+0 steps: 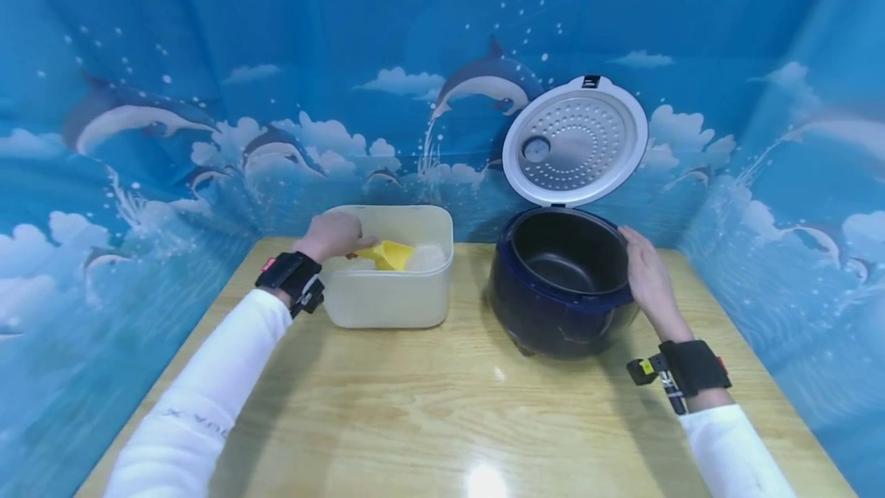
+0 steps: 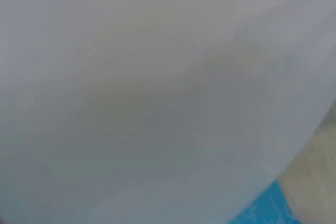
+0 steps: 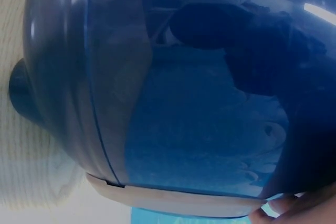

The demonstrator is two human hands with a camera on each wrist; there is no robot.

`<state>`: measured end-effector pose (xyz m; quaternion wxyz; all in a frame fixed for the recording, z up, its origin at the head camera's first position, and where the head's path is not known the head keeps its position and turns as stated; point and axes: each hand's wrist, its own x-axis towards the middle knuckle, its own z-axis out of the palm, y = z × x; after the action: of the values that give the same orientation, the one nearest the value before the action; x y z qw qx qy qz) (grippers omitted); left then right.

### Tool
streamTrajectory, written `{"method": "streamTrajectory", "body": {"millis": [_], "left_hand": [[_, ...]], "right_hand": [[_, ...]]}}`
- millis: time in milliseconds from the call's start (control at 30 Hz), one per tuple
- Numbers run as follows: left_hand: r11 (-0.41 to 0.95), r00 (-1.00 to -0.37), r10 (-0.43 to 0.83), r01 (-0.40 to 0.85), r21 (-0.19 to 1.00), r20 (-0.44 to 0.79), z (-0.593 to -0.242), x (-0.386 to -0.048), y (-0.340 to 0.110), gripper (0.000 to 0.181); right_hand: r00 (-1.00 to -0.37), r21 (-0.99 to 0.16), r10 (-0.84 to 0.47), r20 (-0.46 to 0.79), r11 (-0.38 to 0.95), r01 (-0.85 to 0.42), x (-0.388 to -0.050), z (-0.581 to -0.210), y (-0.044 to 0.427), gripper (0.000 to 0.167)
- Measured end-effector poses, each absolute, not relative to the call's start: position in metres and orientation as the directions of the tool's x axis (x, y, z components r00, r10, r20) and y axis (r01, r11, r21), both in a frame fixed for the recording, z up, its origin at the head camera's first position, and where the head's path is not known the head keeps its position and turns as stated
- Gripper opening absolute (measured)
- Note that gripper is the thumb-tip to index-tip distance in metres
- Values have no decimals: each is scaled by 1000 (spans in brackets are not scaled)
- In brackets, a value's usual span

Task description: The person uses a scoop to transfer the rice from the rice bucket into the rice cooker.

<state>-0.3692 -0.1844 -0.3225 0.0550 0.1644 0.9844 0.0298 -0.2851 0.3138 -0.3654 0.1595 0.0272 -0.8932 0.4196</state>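
Note:
My left hand reaches over the side of a cream plastic bin and grips the handle of a yellow scoop. White grains that look like rice lie in the bin around the scoop. To the right, a dark blue rice cooker stands with its silver lid raised; its dark inner pot holds nothing visible. My right hand rests against the cooker's right rim, fingers fairly straight. The cooker's glossy side fills the right wrist view, and a blurred pale surface covers most of the left one.
Both containers stand near the back of a light wooden table. A blue dolphin-print curtain hangs behind it and along both sides. The upright lid comes close to the back curtain.

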Motion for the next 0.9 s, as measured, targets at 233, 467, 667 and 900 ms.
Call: {"method": "streamTrajectory", "body": {"millis": [233, 467, 667, 900], "left_hand": [[950, -949, 298, 284, 129, -100, -331, -367, -180, 58], [942, -950, 301, 283, 179, -82, -328, -360, -193, 59], [949, -959, 272, 253, 191, -84, -319, -354, -203, 61], [954, -969, 228, 204, 219, -93, -307, -341, -214, 61]], "right_hand": [[-942, -746, 89, 324, 637, -196, -283, -367, 315, 57], [-946, -753, 70, 318, 624, -206, -286, -367, 314, 56], [-943, -757, 74, 324, 619, -211, -287, -369, 315, 56], [-942, -756, 78, 326, 619, -210, -285, -368, 317, 57]]}}
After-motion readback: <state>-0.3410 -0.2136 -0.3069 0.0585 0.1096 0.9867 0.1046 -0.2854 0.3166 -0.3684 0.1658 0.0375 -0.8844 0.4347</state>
